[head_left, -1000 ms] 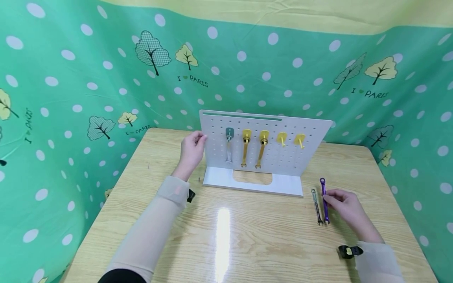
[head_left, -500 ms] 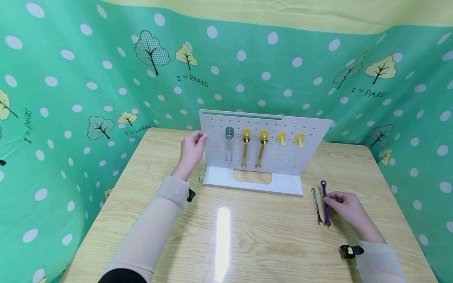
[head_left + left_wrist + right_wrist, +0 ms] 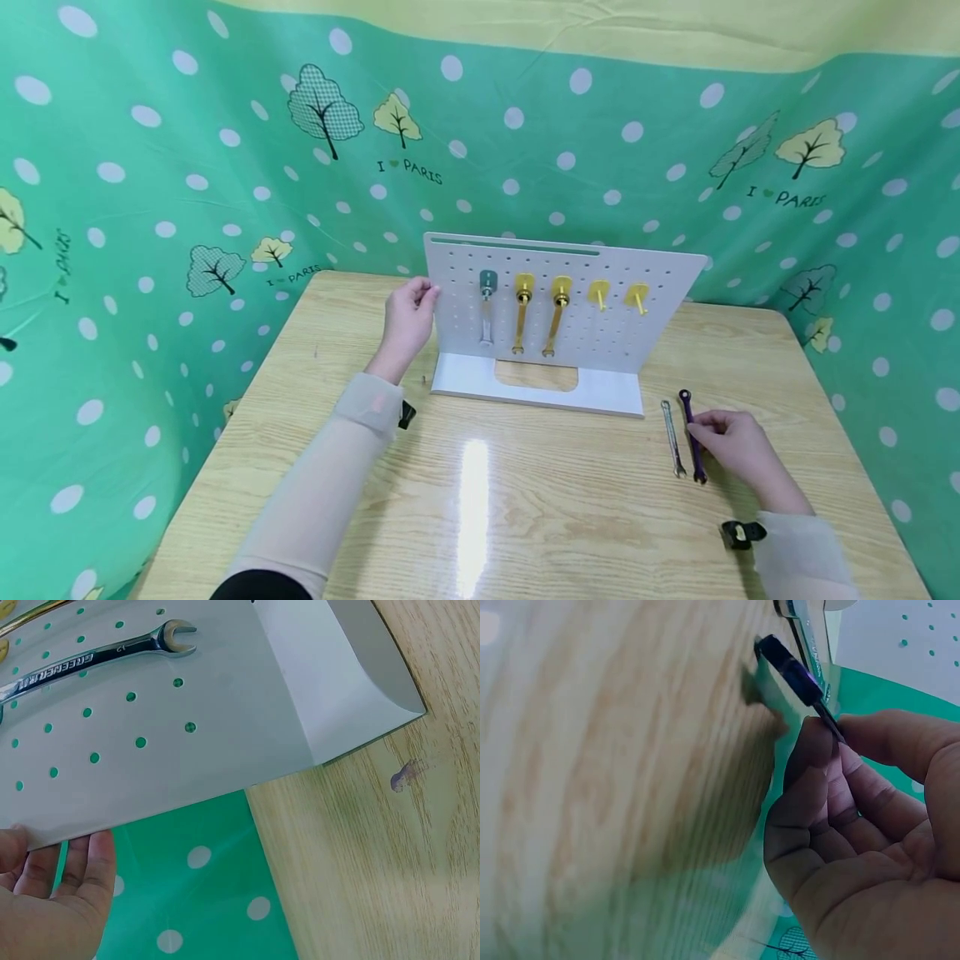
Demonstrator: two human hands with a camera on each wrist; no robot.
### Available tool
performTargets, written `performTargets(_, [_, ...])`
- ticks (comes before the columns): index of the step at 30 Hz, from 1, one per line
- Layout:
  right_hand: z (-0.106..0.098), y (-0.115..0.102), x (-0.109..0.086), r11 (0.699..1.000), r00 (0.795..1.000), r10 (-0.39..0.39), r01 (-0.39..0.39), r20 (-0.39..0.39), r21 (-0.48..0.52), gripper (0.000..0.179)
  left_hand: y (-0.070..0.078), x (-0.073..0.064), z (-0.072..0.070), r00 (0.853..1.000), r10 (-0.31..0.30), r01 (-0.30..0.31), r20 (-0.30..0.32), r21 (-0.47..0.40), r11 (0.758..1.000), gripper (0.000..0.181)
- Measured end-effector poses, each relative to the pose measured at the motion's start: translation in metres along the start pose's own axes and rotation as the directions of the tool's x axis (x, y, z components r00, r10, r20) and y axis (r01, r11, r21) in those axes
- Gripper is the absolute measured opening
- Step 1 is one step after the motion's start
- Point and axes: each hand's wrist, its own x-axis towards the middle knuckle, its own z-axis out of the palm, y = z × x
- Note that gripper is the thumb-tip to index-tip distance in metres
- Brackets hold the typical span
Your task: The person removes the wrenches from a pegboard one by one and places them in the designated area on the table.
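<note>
My left hand (image 3: 408, 321) grips the left edge of a white pegboard (image 3: 459, 329), thumb in front and fingers behind. In the left wrist view the hand (image 3: 64, 889) holds that edge, near a silver wrench (image 3: 90, 660). At the right of the table, my right hand (image 3: 738, 450) pinches a purple wrench (image 3: 697, 462) around its middle between thumb and fingertips. The wrench's end (image 3: 784, 667) juts past the fingertips in the right wrist view. A second silver wrench (image 3: 672, 437) lies just left of it on the wood.
Two gold wrenches (image 3: 521, 325) hang from yellow hooks, right of the silver one on its green hook (image 3: 488, 282). Two more yellow hooks (image 3: 598, 293) on the right are bare. Behind the wooden table (image 3: 570, 500) hangs a green dotted curtain (image 3: 525, 200).
The purple wrench has shifted slightly toward me and to the right, its lower end swinging away from the silver wrench. The left hand keeps its hold on the board.
</note>
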Motion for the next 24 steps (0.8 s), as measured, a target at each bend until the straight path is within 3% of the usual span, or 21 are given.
performTargets(24, [0.0046, -0.0080, -0.0010, 0.996, 0.999, 0.016, -0.019, -0.037, -0.091, 0.017, 0.0012, -0.0001, -0.0006, 1.000, 0.005, -0.005, -0.001, -0.018, 1.000, 0.018])
